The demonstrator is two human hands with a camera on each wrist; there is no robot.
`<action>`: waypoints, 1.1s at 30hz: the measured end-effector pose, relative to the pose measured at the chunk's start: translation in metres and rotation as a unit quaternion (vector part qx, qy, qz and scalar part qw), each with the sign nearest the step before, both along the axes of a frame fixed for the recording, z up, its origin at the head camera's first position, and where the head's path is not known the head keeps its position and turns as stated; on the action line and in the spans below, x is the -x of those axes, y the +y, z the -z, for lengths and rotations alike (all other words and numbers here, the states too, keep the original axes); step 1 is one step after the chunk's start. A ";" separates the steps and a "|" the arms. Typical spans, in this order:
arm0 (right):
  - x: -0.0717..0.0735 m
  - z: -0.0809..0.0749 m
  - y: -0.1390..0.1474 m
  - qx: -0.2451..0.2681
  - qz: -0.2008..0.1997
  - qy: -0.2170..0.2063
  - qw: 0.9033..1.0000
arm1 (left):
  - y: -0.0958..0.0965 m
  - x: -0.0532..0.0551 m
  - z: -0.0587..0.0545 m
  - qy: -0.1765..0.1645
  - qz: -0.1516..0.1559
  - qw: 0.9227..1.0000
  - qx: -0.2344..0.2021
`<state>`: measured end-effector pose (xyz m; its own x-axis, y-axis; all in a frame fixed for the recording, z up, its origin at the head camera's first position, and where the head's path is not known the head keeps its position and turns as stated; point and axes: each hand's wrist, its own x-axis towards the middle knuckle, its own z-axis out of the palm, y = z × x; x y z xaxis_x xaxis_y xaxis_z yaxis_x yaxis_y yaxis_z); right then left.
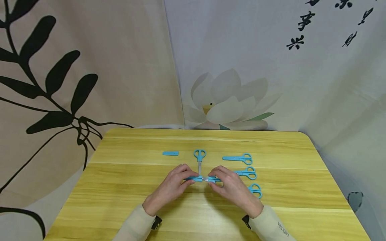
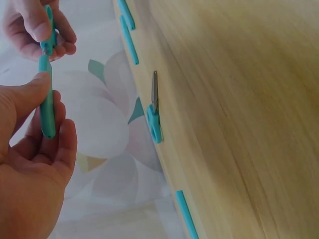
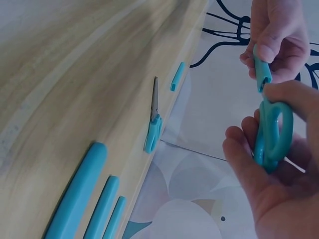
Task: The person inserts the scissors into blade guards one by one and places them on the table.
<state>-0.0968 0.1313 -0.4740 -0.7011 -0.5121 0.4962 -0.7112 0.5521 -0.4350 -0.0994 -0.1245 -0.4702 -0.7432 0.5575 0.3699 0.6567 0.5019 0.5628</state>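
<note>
In the head view, my left hand (image 1: 175,180) pinches a blue scissors sheath (image 2: 46,107) between thumb and fingers, its mouth facing right. Opposite it, my right hand (image 1: 230,185) grips a pair of blue-handled scissors (image 3: 271,137) by the handles. Their blades point left, and only a short stretch of metal shows between handles and sheath, with the tip at the sheath's mouth. Just beyond the hands lies a second pair of scissors (image 1: 199,155) with bare blades toward me. A loose blue sheath (image 1: 170,153) rests to its left.
At the right, three pairs of sheathed blue scissors lie in a column: a far one (image 1: 237,158), a middle one (image 1: 249,173) and a near one (image 1: 255,190), the nearer two partly behind my right hand. The wooden table (image 1: 120,194) ends at a printed curtain (image 1: 144,67).
</note>
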 end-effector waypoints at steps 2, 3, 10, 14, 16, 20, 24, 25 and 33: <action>0.000 0.000 0.000 0.001 -0.002 0.001 1.000 | 0.000 0.000 0.001 0.003 0.001 1.000 -0.003; 0.000 0.000 0.000 0.002 -0.003 0.001 1.000 | 0.000 0.000 0.001 0.004 0.001 1.000 -0.004; 0.001 -0.001 0.000 0.010 -0.006 0.009 1.000 | -0.002 0.000 0.001 0.008 0.009 1.000 -0.019; 0.001 -0.003 -0.001 0.006 -0.004 0.003 1.000 | -0.002 0.000 0.000 0.012 0.009 1.000 -0.019; 0.000 -0.004 -0.001 0.004 -0.004 -0.001 1.000 | -0.001 0.000 -0.001 0.013 0.009 1.000 -0.020; 0.001 -0.006 -0.001 0.000 -0.004 -0.001 1.000 | -0.001 0.001 -0.001 0.013 0.009 1.000 -0.021; 0.001 -0.005 -0.001 0.001 -0.006 0.007 1.000 | -0.001 0.001 0.000 0.009 0.009 1.000 -0.023; 0.001 -0.005 -0.001 0.001 -0.007 0.010 1.000 | -0.001 0.001 0.000 0.007 0.009 1.000 -0.024; 0.002 -0.005 -0.001 0.006 -0.016 0.020 1.000 | 0.000 0.000 -0.003 -0.014 0.005 1.000 -0.027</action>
<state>-0.0988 0.1299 -0.4691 -0.6633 -0.5286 0.5297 -0.7460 0.5231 -0.4121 -0.0994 -0.1241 -0.4677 -0.7481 0.5445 0.3793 0.6454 0.4638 0.6069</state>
